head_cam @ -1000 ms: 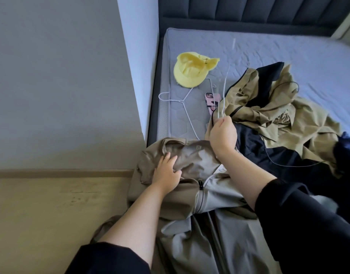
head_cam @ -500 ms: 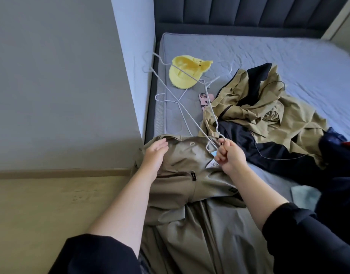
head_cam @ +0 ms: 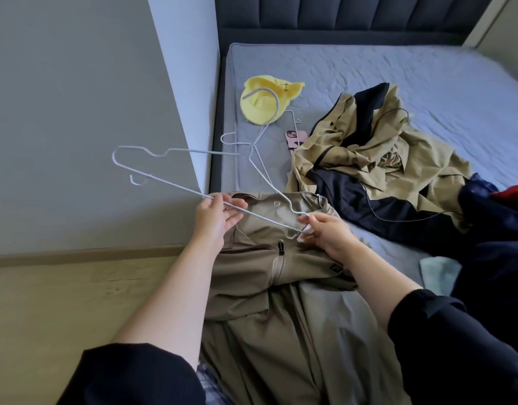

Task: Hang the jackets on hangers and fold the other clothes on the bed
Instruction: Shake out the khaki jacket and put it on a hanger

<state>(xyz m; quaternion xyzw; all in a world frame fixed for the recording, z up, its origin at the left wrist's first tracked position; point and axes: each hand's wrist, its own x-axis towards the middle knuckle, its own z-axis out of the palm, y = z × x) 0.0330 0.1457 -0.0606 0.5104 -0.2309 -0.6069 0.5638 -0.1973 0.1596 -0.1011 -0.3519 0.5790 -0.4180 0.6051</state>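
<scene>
Head view: both hands grasp one wire hanger (head_cam: 170, 183) over the taupe jacket (head_cam: 269, 276), which lies at lower centre on the bed (head_cam: 398, 68) edge. The left hand (head_cam: 215, 220) pinches the bottom bar and the right hand (head_cam: 329, 236) pinches its right corner. The hanger's far end juts to mid-left. Upper centre: yellow hat (head_cam: 257, 111), pink phone (head_cam: 294, 138), second hanger (head_cam: 235, 143) flat on the mattress; tan-and-navy jacket (head_cam: 368, 159) heaped at right.

The left grip (head_cam: 215, 217) has lifted off the khaki jacket (head_cam: 251, 267) and now holds the white wire hanger (head_cam: 164, 181) by its long bar. The right grip (head_cam: 329, 235) has dropped to the collar, pinching the hanger's near end. The hanger has swung out left, past the bed (head_cam: 368, 68) edge.
</scene>
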